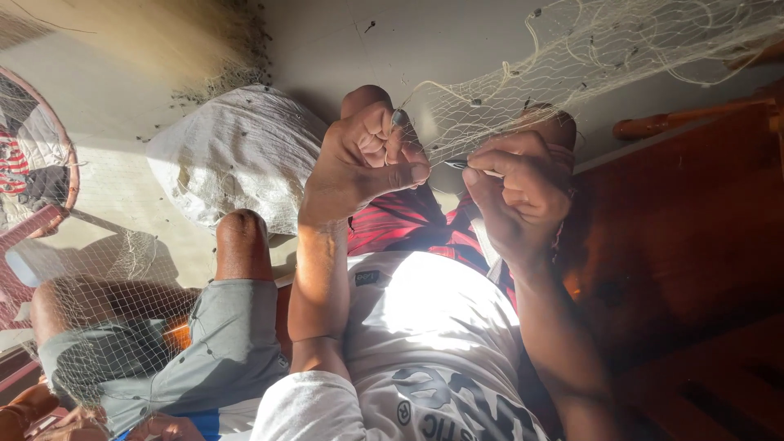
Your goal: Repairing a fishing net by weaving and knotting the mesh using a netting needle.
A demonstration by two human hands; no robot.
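Netting (523, 77), pale and fine-meshed with small dark bits caught in it, stretches from the middle of the view out toward two o'clock, where it spreads wide across the light wall. Its near edge is gathered between the two hands at the centre.

At about eleven o'clock of centre, the left hand (363, 159) is curled into a tight fist, fingers folded in and thumb pressed across them, pinching strands of the mesh at the fingertips. Just beside it, toward three o'clock, the right hand (518, 192) has its fingers drawn narrow around a small dark slender tool (459, 164), whose tip pokes out toward the left hand and touches the mesh. Whether that hand also grips the mesh itself I cannot tell.

Below the hands, toward six o'clock, lies the person's white printed shirt (425, 327), with red patterned cloth (416, 229) between shirt and hands. At nine o'clock a pale bulging sack (237, 155) sits on the floor. Toward seven o'clock another person in grey shorts (212, 351) sits with more mesh draped over the legs. Dark wooden furniture (686, 245) fills the three-to-four o'clock side.
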